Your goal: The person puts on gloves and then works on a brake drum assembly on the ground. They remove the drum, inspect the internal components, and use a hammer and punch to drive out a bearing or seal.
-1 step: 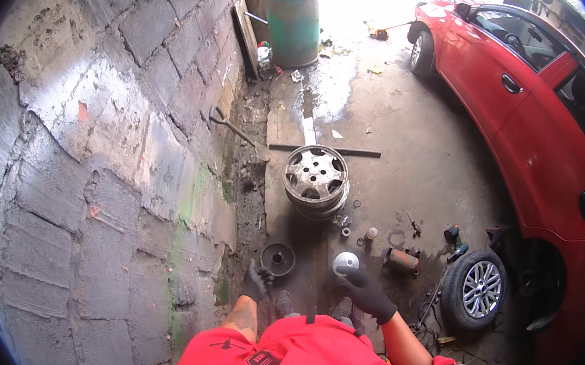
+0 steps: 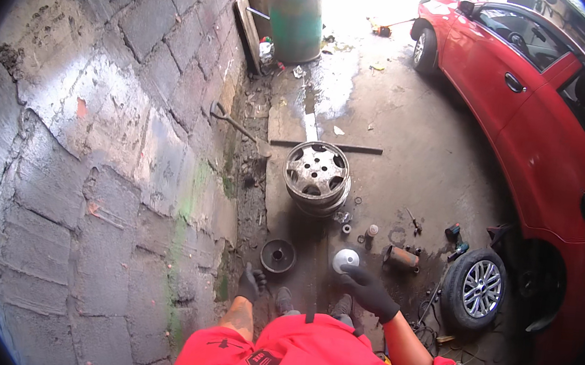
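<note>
My left hand [image 2: 251, 283], in a black glove, hangs just below and left of a dark brake drum [image 2: 278, 257] on the floor. Its fingers are curled in and no object shows in them. A silvery round part [image 2: 346, 261] with a raised centre, much like the drum in shape, lies to the right. My right hand [image 2: 370, 293], also in a black glove, reaches over this part's lower edge with its fingers drawn together. What they grip, if anything, is hidden, and whether they touch the part cannot be made out.
Ahead stand stacked wheel rims [image 2: 316, 174], with a dark bar [image 2: 360, 150] behind. A rusty cylinder [image 2: 402, 259], small cans [image 2: 372, 230] and a tyre on its rim [image 2: 474, 290] lie right, beside a red car [image 2: 525, 136]. A block wall [image 2: 105, 234], shovel [image 2: 231, 120] and green barrel [image 2: 293, 26] stand left.
My left hand has dropped slightly away from the dark drum, and its fingers are more curled. My right hand has barely shifted. The whole view has moved a little.
</note>
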Demonstrator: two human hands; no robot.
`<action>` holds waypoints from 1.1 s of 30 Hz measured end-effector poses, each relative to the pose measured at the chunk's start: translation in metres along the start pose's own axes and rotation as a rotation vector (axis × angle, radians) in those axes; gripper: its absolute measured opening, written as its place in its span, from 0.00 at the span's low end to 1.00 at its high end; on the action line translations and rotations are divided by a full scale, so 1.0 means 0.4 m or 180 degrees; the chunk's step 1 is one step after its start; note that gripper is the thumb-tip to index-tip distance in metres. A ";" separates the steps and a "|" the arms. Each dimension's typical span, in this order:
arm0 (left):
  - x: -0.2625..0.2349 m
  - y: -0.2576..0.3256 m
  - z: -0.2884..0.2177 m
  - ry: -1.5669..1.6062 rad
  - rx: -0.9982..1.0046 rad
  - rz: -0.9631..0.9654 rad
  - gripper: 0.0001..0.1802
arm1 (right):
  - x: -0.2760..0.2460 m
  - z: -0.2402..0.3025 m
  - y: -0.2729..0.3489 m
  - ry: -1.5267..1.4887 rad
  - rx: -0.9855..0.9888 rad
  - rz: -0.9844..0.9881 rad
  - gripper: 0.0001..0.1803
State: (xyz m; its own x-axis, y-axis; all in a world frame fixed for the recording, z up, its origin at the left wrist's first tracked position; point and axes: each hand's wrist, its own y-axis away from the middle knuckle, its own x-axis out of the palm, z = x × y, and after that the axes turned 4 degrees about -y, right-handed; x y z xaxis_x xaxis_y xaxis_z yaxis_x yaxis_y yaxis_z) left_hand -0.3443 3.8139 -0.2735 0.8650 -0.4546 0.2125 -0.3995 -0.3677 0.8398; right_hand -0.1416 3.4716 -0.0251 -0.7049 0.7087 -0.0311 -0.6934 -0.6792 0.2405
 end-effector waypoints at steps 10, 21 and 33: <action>-0.245 0.299 0.293 -0.1216 -0.0479 -0.1552 0.18 | -0.021 -0.216 -0.053 -0.0921 0.1535 0.0482 0.19; -0.169 -0.190 0.599 -0.1834 0.0104 0.0243 0.21 | 0.169 -0.835 -0.259 0.0047 0.2178 0.0775 0.19; -0.307 -0.811 0.661 -0.2417 0.0603 -0.0176 0.21 | 0.409 -1.451 -0.694 -0.0117 0.2210 0.0352 0.24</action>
State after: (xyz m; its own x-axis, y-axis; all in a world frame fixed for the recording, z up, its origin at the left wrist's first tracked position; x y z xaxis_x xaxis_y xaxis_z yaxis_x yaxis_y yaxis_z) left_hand -0.4012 3.7747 -0.7043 0.4680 -0.8368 -0.2842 -0.4660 -0.5069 0.7252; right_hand -0.1512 3.6652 -0.6601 -0.7517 0.6568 0.0591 -0.3538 -0.4772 0.8044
